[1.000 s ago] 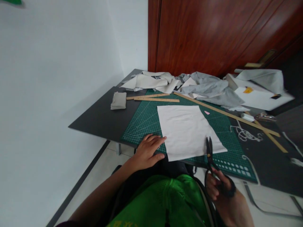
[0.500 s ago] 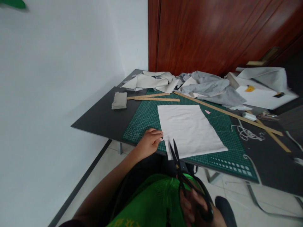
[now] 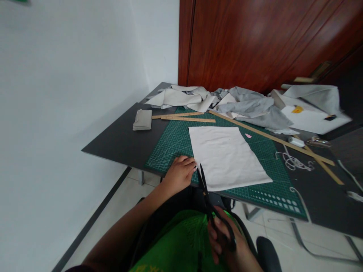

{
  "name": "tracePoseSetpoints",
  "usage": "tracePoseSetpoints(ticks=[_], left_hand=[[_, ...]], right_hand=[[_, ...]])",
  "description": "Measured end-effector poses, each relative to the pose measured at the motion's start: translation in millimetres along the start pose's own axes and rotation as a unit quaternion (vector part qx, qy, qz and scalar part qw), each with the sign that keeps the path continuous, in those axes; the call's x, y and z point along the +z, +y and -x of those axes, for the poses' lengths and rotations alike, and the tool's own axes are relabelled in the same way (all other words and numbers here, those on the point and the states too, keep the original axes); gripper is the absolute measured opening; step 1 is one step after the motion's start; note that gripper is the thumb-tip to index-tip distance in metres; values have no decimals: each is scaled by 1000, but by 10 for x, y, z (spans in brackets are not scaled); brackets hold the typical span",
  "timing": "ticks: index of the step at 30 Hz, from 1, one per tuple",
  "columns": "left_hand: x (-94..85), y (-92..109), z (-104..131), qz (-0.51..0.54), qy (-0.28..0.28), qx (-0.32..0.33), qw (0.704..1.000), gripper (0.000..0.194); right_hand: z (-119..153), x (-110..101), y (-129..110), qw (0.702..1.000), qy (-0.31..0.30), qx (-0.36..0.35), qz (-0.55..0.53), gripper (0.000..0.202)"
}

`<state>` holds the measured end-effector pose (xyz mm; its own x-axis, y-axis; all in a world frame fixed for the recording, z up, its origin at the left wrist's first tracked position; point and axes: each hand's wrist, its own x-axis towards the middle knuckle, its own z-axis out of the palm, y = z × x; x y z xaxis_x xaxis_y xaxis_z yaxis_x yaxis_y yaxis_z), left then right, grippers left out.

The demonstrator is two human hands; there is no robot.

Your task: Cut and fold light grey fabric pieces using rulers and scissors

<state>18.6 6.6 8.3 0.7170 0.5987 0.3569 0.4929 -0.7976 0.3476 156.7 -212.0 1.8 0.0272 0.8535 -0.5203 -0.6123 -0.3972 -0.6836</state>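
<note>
A white piece of cloth (image 3: 224, 155) lies on the green cutting mat (image 3: 164, 151), its near edge close to the table edge. My left hand (image 3: 180, 173) is closed at the cloth's left edge, fingertips pinching that edge near the lower left corner. Black scissors (image 3: 206, 197) are in my right hand (image 3: 239, 247), fingers through the handles in front of my green top. The blades are slightly apart and point away from me, at the cloth's left edge beside my left fingertips. How much cloth sits between the blades is hard to tell.
Wooden rulers (image 3: 188, 119) and a long wooden strip (image 3: 269, 134) lie on the mat. Folded grey cloth (image 3: 142, 120) sits left. Fabric scraps (image 3: 246, 102) and a white box (image 3: 314, 115) line the back. White cord (image 3: 295, 162) and pink chalk (image 3: 248, 136) lie right.
The scissors in my right hand have moved left and forward, from above the cloth to its left edge. My left hand has stayed nearly in place at that edge.
</note>
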Motion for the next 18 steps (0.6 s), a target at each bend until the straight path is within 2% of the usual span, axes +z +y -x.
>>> tracePoseSetpoints(ticks=[3, 7, 18], left_hand=[[12, 19, 19, -20, 1, 6, 1000, 25], [40, 17, 48, -23, 9, 25, 999, 25], [93, 11, 70, -28, 27, 41, 998, 25]], right_hand=[[-58, 127, -76, 999, 23, -25, 29, 62], [-78, 219, -145, 997, 16, -29, 64, 62], [-138, 297, -216, 993, 42, -26, 110, 74]])
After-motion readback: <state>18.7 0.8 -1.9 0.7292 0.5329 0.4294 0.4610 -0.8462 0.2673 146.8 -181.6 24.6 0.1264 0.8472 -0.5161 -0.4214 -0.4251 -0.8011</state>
